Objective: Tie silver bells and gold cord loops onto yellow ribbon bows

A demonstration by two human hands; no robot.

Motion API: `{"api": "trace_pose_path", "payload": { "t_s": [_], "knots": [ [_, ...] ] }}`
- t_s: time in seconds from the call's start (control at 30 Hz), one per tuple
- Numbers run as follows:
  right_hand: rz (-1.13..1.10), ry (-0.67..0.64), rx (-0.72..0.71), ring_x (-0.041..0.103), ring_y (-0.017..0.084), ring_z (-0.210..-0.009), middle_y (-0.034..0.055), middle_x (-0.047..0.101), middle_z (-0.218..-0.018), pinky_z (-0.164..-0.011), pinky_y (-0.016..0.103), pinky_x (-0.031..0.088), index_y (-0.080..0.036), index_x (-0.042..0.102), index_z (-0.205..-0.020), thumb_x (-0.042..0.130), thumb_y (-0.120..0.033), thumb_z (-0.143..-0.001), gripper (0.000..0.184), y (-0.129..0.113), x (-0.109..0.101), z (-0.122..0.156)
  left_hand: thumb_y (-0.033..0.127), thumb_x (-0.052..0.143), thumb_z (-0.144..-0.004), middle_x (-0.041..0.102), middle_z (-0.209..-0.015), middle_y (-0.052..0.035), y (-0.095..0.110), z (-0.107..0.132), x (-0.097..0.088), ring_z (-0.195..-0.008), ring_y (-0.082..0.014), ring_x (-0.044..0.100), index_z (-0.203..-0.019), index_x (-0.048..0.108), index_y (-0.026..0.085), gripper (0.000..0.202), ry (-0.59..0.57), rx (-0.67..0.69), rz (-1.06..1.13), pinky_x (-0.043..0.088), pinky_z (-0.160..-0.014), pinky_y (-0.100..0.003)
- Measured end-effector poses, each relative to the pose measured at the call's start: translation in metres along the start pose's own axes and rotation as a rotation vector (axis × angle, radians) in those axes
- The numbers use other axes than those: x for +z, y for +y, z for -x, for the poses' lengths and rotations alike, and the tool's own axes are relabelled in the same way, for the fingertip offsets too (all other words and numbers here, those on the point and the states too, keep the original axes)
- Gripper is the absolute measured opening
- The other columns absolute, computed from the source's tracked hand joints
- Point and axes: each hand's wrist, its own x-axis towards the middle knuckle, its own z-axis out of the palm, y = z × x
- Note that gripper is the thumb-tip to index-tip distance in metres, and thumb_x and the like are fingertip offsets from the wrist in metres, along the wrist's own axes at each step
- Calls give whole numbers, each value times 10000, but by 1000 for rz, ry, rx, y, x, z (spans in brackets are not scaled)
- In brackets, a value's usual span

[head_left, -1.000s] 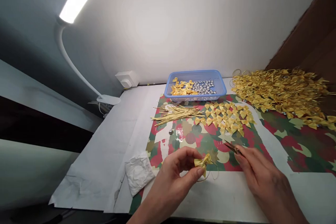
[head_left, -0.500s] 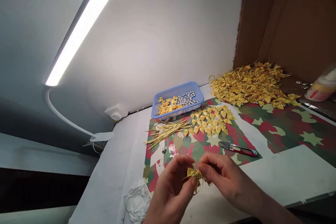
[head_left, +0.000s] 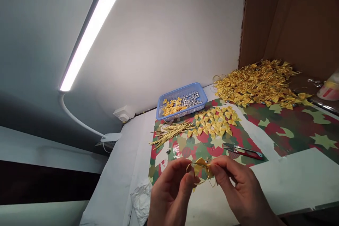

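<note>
A yellow ribbon bow with a thin gold cord looped about it is held up between my hands, over the near edge of the patterned sheet. My left hand is curled, its thumb and fingers closed on the cord loop at the bow's left side. Thumb and forefinger of my right hand pinch the bow's right side and the cord there; the fingertips cover part of it. Just behind the hands lie red-handled thread snips and, to the left, a small silver bell.
A blue basket holds yellow bows and silver bells. Before it lie gold cords and rows of bows. A heap of corded bows stands back right, near a bottle. Crumpled white paper lies left, below a lamp.
The bow has been turned and raised slightly, and more of the cord loop shows. My left fingers have shifted from the bow's middle to the cord. My right hand has moved a little right.
</note>
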Motion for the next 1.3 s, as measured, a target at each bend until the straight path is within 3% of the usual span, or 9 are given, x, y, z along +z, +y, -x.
{"api": "trace_pose_path", "payload": {
  "t_s": [0.13,0.37,0.57,0.67,0.77,0.9,1.0,1.13,1.3],
  "knots": [
    [77,88,-130,561,128,-585,-11,633,-683,-561,223,421,-209,609,-820,479,-272,-972,210,5,5,1,436,842,-703,728,-745,24,2,3,4,-728,-145,652,-874,699,243,295,38,-11,71,535,-721,-216],
    [42,29,-57,546,94,-484,-44,592,-569,-489,189,423,-202,596,-767,479,-299,-986,267,6,6,1,314,899,-658,746,-687,9,-16,6,12,-655,-134,672,-990,618,238,441,-246,-152,258,522,-660,-229],
    [140,143,-374,641,90,-686,-15,688,-785,-658,167,488,-203,610,-871,523,-148,-951,131,9,1,-4,417,801,-772,740,-742,-10,-9,1,7,-643,-186,736,-1182,516,255,525,-223,-268,317,579,-608,-267],
    [177,138,-515,626,95,-673,7,681,-763,-665,175,503,-177,621,-891,519,-110,-952,136,7,-3,-7,364,804,-777,727,-742,5,-4,2,6,-614,-164,721,-1245,556,271,538,-185,-187,282,568,-560,-230],
    [178,120,-561,623,106,-678,18,682,-763,-671,191,508,-168,626,-909,523,-103,-952,129,6,-4,-6,263,811,-771,726,-668,2,-6,2,7,-569,-134,688,-997,729,217,244,-160,-67,205,551,-542,-195],
    [30,64,-299,593,93,-584,-30,656,-702,-556,168,461,-212,615,-856,531,-181,-963,140,5,-2,0,198,820,-753,705,-634,12,-16,-2,6,-547,-126,676,-720,740,190,86,-159,-40,276,533,-491,-177],
    [-90,10,-102,540,98,-529,-44,604,-624,-505,182,416,-232,621,-823,495,-275,-986,210,3,-1,5,215,830,-745,690,-616,21,-20,-5,5,-537,-120,661,-731,733,196,99,-167,-63,367,522,-462,-168],
    [-305,-20,124,547,121,-624,3,639,-752,-586,216,446,-249,679,-941,482,-460,-987,292,0,-5,6,232,807,-778,690,-592,5,-21,-4,3,-555,-124,657,-767,743,190,78,-217,-49,341,535,-489,-174],
    [-741,-259,477,559,110,-636,20,601,-821,-559,222,454,-214,643,-1057,531,-624,-911,449,-1,-13,-3,255,759,-829,679,-691,-3,-22,1,1,-602,-118,641,-800,736,190,74,-244,50,300,535,-573,-197]
  ]
}}
